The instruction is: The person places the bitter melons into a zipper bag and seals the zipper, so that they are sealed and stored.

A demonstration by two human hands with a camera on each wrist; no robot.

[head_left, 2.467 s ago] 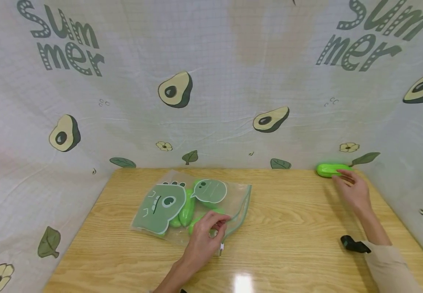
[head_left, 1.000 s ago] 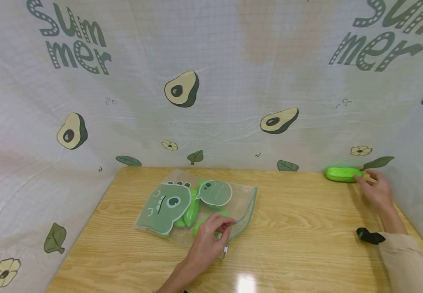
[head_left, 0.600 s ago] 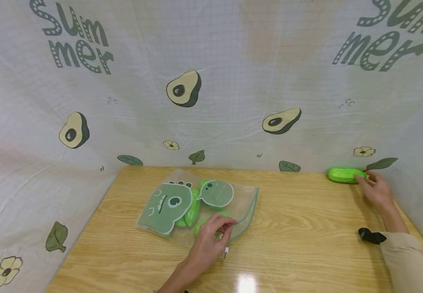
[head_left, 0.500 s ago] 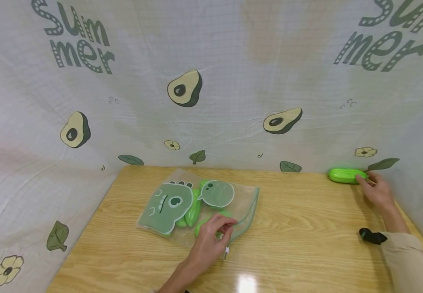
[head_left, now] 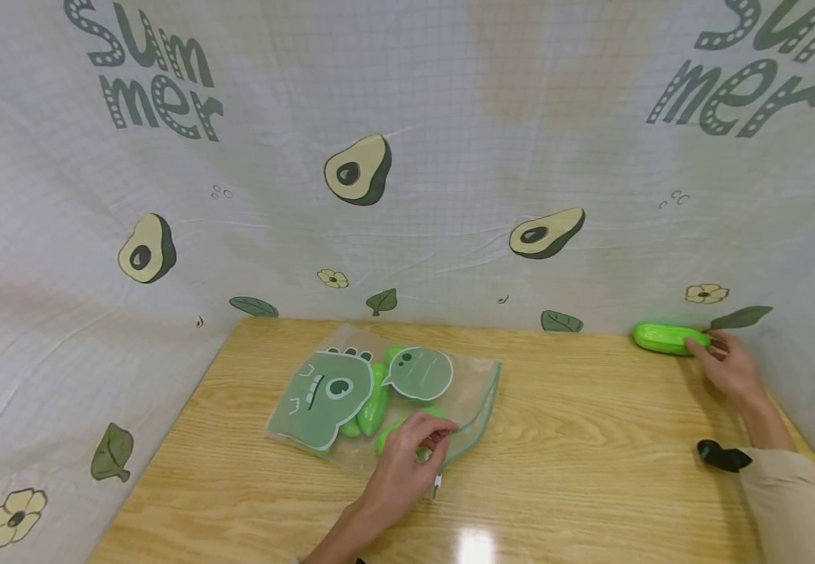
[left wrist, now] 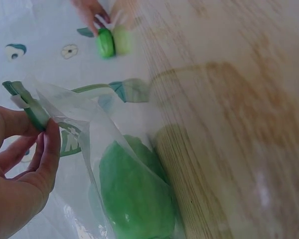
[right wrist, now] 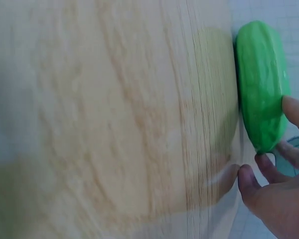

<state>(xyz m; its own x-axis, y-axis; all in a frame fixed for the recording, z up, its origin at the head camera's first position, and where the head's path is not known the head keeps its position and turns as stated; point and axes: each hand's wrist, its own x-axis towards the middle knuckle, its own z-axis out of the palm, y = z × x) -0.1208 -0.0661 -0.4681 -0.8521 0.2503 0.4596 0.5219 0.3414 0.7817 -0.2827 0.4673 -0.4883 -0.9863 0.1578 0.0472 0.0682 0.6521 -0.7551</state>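
Observation:
My left hand (head_left: 403, 470) pinches the edge of a clear zip bag (head_left: 474, 384) by its green zip strip, near the white slider (head_left: 438, 482). The bag lies flat, printed with a green monster, and several bright green vegetable-like pieces (head_left: 374, 403) show inside. In the left wrist view one large green piece (left wrist: 134, 191) is seen through the plastic. At the far right, my right hand (head_left: 728, 366) grips the end of a ridged green cucumber (head_left: 664, 338) lying on the table against the cloth. The right wrist view shows the thumb on the cucumber's (right wrist: 261, 82) side and fingers at its tip.
The wooden table (head_left: 563, 439) meets a hanging cloth (head_left: 450, 258) printed with avocados, leaves and the word "summer" at the back and both sides. Bare wood lies between the bag and the cucumber.
The right hand's fingers have come in closer around the cucumber's end, and the cucumber has tilted slightly. The left hand keeps its hold on the bag. The head view has shifted a little.

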